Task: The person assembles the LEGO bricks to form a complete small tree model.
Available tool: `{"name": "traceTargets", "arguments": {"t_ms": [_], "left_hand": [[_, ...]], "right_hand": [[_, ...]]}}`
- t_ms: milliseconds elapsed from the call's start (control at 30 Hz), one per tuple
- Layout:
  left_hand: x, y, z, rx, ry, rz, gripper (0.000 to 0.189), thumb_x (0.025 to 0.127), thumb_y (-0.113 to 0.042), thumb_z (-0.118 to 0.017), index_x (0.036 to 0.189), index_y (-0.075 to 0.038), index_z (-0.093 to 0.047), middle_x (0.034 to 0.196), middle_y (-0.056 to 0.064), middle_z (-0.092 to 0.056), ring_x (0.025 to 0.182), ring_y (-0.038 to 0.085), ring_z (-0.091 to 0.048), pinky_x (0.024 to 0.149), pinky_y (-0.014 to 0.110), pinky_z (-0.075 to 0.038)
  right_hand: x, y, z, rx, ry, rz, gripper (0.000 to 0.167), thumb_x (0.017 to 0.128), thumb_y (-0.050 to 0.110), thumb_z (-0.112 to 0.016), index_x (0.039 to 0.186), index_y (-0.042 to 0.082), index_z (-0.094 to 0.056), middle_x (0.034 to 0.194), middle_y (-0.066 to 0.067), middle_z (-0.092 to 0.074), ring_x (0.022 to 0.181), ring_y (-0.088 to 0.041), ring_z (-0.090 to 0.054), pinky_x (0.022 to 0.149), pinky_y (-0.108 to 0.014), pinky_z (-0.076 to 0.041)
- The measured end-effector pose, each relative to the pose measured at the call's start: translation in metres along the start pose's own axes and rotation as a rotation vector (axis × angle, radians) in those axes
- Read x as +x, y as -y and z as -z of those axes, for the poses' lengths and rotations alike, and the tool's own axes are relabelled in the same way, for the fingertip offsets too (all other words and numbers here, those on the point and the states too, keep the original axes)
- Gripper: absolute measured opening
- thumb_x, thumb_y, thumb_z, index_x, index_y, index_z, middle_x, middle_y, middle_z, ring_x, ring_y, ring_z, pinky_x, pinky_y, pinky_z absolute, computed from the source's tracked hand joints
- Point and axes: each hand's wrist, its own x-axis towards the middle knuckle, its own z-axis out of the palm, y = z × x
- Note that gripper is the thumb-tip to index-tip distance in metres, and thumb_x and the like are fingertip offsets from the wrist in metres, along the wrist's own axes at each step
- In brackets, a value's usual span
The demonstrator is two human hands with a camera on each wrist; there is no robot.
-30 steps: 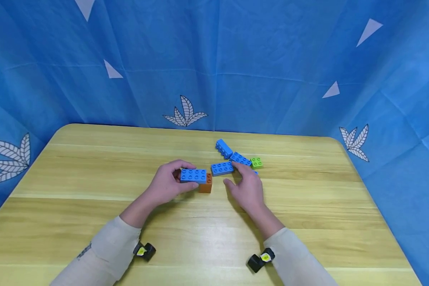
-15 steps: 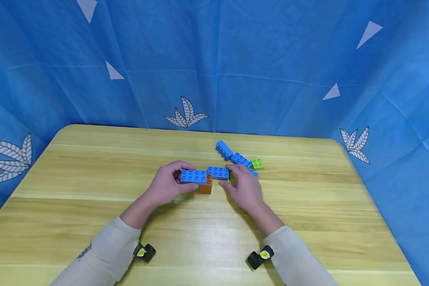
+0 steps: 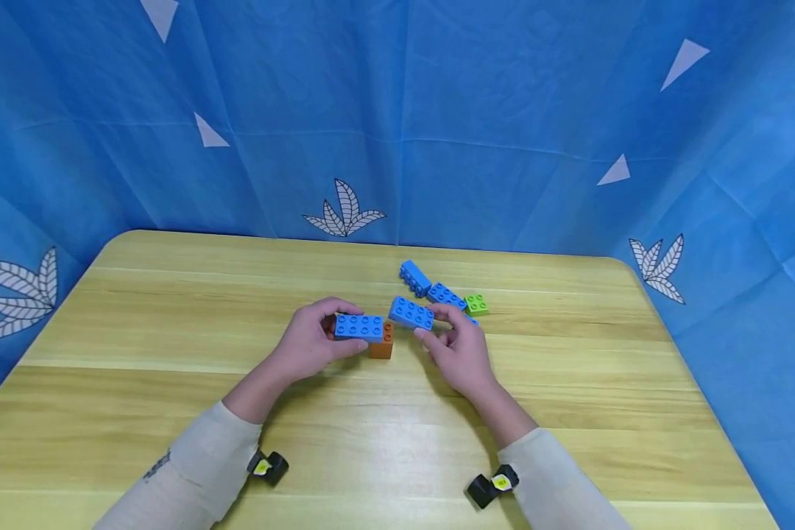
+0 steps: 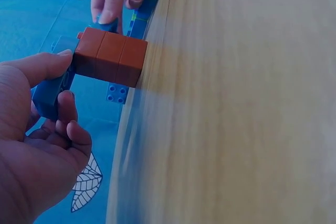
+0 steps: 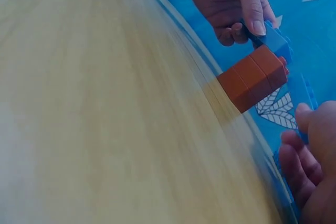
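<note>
My left hand (image 3: 308,338) grips a blue building brick (image 3: 359,327) by its long sides. The right end of this brick sits on top of a reddish-brown stack (image 4: 110,56), and the rest overhangs to the left. Two studs of the stack show beside it in the head view. Thumb and fingers of my right hand (image 3: 462,352) pinch the right end of another blue brick (image 3: 411,313), studs up and slightly tilted, just right of the stack. In the right wrist view that brick is mostly hidden behind the fingers.
Behind my right hand lie a blue brick on its side (image 3: 415,277), a blue brick with studs up (image 3: 447,296) and a small green brick (image 3: 475,305). Another blue brick (image 3: 473,322) is partly hidden. A blue curtain (image 3: 503,184) hangs behind the wooden table (image 3: 172,294).
My right hand first moved its blue brick left towards the stack. Now it pinches that brick, turned and tilted, a little back to the right. My left hand has stayed still.
</note>
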Motion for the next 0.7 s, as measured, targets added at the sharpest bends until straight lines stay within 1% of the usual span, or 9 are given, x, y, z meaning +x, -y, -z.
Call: {"name": "traceTargets", "arguments": {"t_ms": [167, 267, 367, 433, 500, 567, 633, 667, 700], "left_hand": [[0.001, 0.001, 0.000, 0.002, -0.001, -0.004, 0.039, 0.080, -0.012, -0.086, 0.116, -0.011, -0.069, 0.102, 0.008, -0.063, 0.083, 0.027, -0.054, 0.069, 0.034, -0.048], [0.001, 0.001, 0.000, 0.001, -0.001, -0.010, 0.039, 0.080, -0.011, -0.086, 0.116, -0.011, -0.069, 0.101, 0.007, -0.063, 0.083, 0.027, -0.055, 0.068, 0.033, -0.048], [0.001, 0.001, 0.000, 0.001, 0.000, -0.015, 0.040, 0.080, -0.010, -0.086, 0.116, -0.011, -0.069, 0.101, 0.007, -0.063, 0.082, 0.027, -0.055, 0.068, 0.032, -0.049], [0.002, 0.000, -0.001, -0.002, 0.002, -0.019, 0.041, 0.080, -0.009, -0.086, 0.117, -0.011, -0.068, 0.102, 0.006, -0.064, 0.082, 0.027, -0.056, 0.067, 0.032, -0.049], [0.002, -0.001, -0.001, -0.010, 0.007, -0.024, 0.041, 0.081, -0.009, -0.085, 0.118, -0.011, -0.068, 0.103, 0.006, -0.064, 0.082, 0.026, -0.056, 0.067, 0.032, -0.049], [0.002, -0.002, -0.001, -0.016, 0.012, -0.032, 0.041, 0.081, -0.009, -0.084, 0.119, -0.011, -0.069, 0.104, 0.006, -0.064, 0.081, 0.026, -0.055, 0.066, 0.032, -0.048], [0.003, -0.003, -0.002, -0.018, 0.016, -0.042, 0.040, 0.082, -0.009, -0.084, 0.119, -0.011, -0.069, 0.105, 0.005, -0.064, 0.081, 0.026, -0.055, 0.066, 0.032, -0.047], [0.003, -0.004, -0.003, -0.015, 0.018, -0.048, 0.040, 0.082, -0.009, -0.084, 0.120, -0.011, -0.070, 0.105, 0.005, -0.063, 0.081, 0.026, -0.055, 0.066, 0.032, -0.047], [0.004, -0.004, -0.003, -0.013, 0.020, -0.056, 0.039, 0.083, -0.009, -0.083, 0.120, -0.011, -0.070, 0.107, 0.005, -0.063, 0.082, 0.025, -0.055, 0.067, 0.033, -0.047]], "right_hand": [[-0.004, 0.008, 0.001, 0.077, 0.023, 0.003, 0.037, 0.092, 0.008, -0.074, 0.127, 0.009, -0.062, 0.121, -0.012, -0.062, 0.055, -0.023, -0.056, 0.045, -0.024, -0.043], [-0.007, 0.015, 0.003, 0.087, 0.038, 0.012, 0.039, 0.092, 0.003, -0.072, 0.129, 0.005, -0.061, 0.122, -0.016, -0.060, 0.055, -0.032, -0.057, 0.045, -0.023, -0.043], [-0.012, 0.029, 0.007, 0.085, 0.055, 0.032, 0.041, 0.092, -0.002, -0.070, 0.131, -0.001, -0.059, 0.122, -0.019, -0.059, 0.058, -0.043, -0.057, 0.045, -0.023, -0.043], [-0.015, 0.039, 0.010, 0.075, 0.066, 0.047, 0.040, 0.092, -0.004, -0.069, 0.131, -0.004, -0.058, 0.121, -0.021, -0.059, 0.059, -0.046, -0.056, 0.045, -0.022, -0.042], [-0.017, 0.047, 0.012, 0.068, 0.074, 0.067, 0.039, 0.092, -0.006, -0.068, 0.129, -0.006, -0.058, 0.119, -0.021, -0.060, 0.058, -0.044, -0.056, 0.045, -0.022, -0.041], [-0.017, 0.048, 0.012, 0.062, 0.078, 0.090, 0.038, 0.091, -0.006, -0.069, 0.128, -0.006, -0.059, 0.117, -0.021, -0.061, 0.056, -0.041, -0.055, 0.044, -0.022, -0.040], [-0.017, 0.044, 0.012, 0.060, 0.079, 0.121, 0.038, 0.091, -0.007, -0.069, 0.127, -0.006, -0.060, 0.116, -0.022, -0.061, 0.054, -0.037, -0.055, 0.043, -0.023, -0.040], [-0.015, 0.039, 0.012, 0.058, 0.080, 0.140, 0.038, 0.090, -0.007, -0.069, 0.127, -0.005, -0.060, 0.109, -0.022, -0.063, 0.052, -0.035, -0.054, 0.042, -0.023, -0.040], [-0.014, 0.033, 0.011, 0.051, 0.082, 0.160, 0.039, 0.090, -0.007, -0.069, 0.128, -0.005, -0.061, 0.106, -0.020, -0.063, 0.051, -0.033, -0.053, 0.042, -0.024, -0.039]]}}
